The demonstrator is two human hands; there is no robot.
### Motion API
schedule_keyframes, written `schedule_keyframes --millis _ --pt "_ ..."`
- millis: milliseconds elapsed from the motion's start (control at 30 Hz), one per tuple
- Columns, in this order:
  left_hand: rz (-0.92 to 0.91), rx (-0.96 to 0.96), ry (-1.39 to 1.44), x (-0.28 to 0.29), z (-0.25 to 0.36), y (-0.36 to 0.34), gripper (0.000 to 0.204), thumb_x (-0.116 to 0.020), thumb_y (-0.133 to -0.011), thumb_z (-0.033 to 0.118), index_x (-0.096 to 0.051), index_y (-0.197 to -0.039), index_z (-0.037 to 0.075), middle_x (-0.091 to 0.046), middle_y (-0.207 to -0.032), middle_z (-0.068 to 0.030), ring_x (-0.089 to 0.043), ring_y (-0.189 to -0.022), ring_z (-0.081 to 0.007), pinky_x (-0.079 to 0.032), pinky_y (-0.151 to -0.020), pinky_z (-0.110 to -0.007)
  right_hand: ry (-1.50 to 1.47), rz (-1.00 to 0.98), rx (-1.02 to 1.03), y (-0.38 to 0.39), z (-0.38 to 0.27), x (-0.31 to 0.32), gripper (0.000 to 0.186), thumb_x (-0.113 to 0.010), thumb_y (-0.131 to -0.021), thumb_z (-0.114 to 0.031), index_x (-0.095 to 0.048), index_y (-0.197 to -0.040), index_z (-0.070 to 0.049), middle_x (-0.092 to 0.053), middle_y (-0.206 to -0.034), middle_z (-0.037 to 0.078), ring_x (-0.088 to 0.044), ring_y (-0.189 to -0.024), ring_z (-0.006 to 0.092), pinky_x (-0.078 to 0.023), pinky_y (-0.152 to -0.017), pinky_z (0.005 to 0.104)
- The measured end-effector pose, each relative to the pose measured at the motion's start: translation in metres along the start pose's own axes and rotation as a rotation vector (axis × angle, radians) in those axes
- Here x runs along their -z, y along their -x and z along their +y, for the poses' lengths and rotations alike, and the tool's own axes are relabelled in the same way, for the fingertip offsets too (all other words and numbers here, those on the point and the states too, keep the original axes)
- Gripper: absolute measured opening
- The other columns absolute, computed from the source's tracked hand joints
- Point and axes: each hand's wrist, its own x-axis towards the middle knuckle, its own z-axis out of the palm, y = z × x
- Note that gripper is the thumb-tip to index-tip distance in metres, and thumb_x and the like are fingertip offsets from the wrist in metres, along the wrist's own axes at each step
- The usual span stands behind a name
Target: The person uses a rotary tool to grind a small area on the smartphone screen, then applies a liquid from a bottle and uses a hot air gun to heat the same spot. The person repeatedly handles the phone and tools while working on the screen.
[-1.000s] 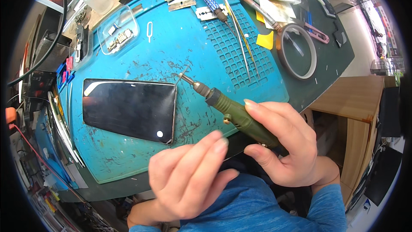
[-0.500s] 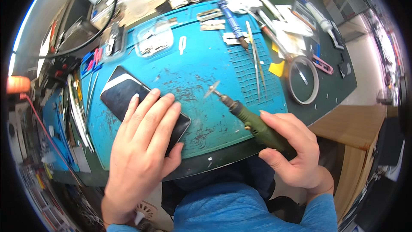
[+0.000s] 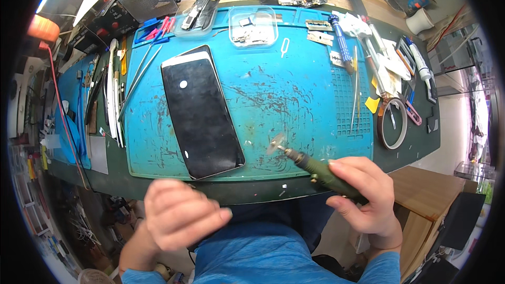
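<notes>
A black smartphone [image 3: 202,118] lies flat on the blue repair mat [image 3: 294,94], glossy side up, with a pale band near its far end and white reflections. My left hand [image 3: 184,213] hovers off the phone, nearer to me, its fingers loosely curled and nothing visible in them. In my right hand [image 3: 366,194] is a green rotary tool [image 3: 329,179], pointing up and left. At its tip sits a thin cutting disc [image 3: 275,144], just right of the phone's near end and not touching it.
Behind the phone stands a clear box of small parts [image 3: 253,27]. A SIM eject pin [image 3: 284,47], razor blades [image 3: 319,38] and a blue screwdriver [image 3: 341,39] lie farther right. A tape roll [image 3: 392,123] rests at the right; tweezers [image 3: 141,79] are at the left.
My left hand has lifted off the phone and drawn back toward me, fingers curling. The phone has turned more upright in the view. My right hand keeps hold of the rotary tool.
</notes>
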Motion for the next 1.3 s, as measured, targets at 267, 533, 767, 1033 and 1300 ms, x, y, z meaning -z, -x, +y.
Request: schedule_keyframes --millis 267,533,767,1033,1300 --pt "0.100 0.293 -0.132 -0.103 0.075 -0.016 0.067 -0.078 -0.094 0.049 -0.062 -0.144 0.006 -0.066 -0.136 -0.0120 -0.059 -0.124 -0.0278 -0.040 -0.107 -0.047 0.082 -0.056 0.077 -0.009 0.000 -0.014 0.054 -0.087 -0.079 -0.008 -0.075 -0.132 -0.006 -0.075 -0.118 0.014 -0.076 -0.097 0.0303 -0.064 -0.078 0.0377" --pt "0.220 0.263 -0.199 -0.122 0.075 -0.013 0.049 -0.076 -0.096 0.038 -0.070 -0.136 0.011 -0.068 -0.127 -0.0099 -0.059 -0.120 -0.0273 -0.042 -0.102 -0.044 0.119 -0.042 0.099 -0.008 -0.005 -0.021 0.052 -0.086 -0.079 -0.007 -0.075 -0.130 -0.005 -0.075 -0.118 0.013 -0.076 -0.097 0.0295 -0.064 -0.078 0.0371" --pt "0.273 0.280 -0.181 -0.123 0.074 -0.014 0.042 -0.076 -0.095 0.027 -0.073 -0.134 0.012 -0.072 -0.124 -0.0069 -0.063 -0.118 -0.0229 -0.042 -0.103 -0.040 0.130 -0.060 0.117 -0.011 -0.004 -0.021 0.053 -0.085 -0.078 -0.006 -0.075 -0.130 -0.004 -0.075 -0.117 0.013 -0.076 -0.096 0.0287 -0.064 -0.076 0.0372" --pt "0.354 0.277 -0.185 -0.129 0.072 -0.014 0.038 -0.072 -0.094 0.014 -0.076 -0.132 0.014 -0.076 -0.120 0.0007 -0.067 -0.112 -0.0137 -0.043 -0.101 -0.032 0.143 -0.066 0.128 -0.010 -0.005 -0.023 0.055 -0.085 -0.076 -0.006 -0.075 -0.130 -0.004 -0.075 -0.115 0.011 -0.075 -0.094 0.0272 -0.063 -0.075 0.0363" --pt "0.370 0.263 -0.201 -0.131 0.070 -0.014 0.038 -0.072 -0.094 0.013 -0.077 -0.132 0.013 -0.076 -0.119 0.0006 -0.067 -0.112 -0.0138 -0.043 -0.099 -0.032 0.155 -0.071 0.143 -0.010 -0.003 -0.023 0.055 -0.083 -0.077 -0.007 -0.075 -0.132 -0.004 -0.075 -0.114 0.011 -0.075 -0.094 0.0262 -0.063 -0.074 0.0353"
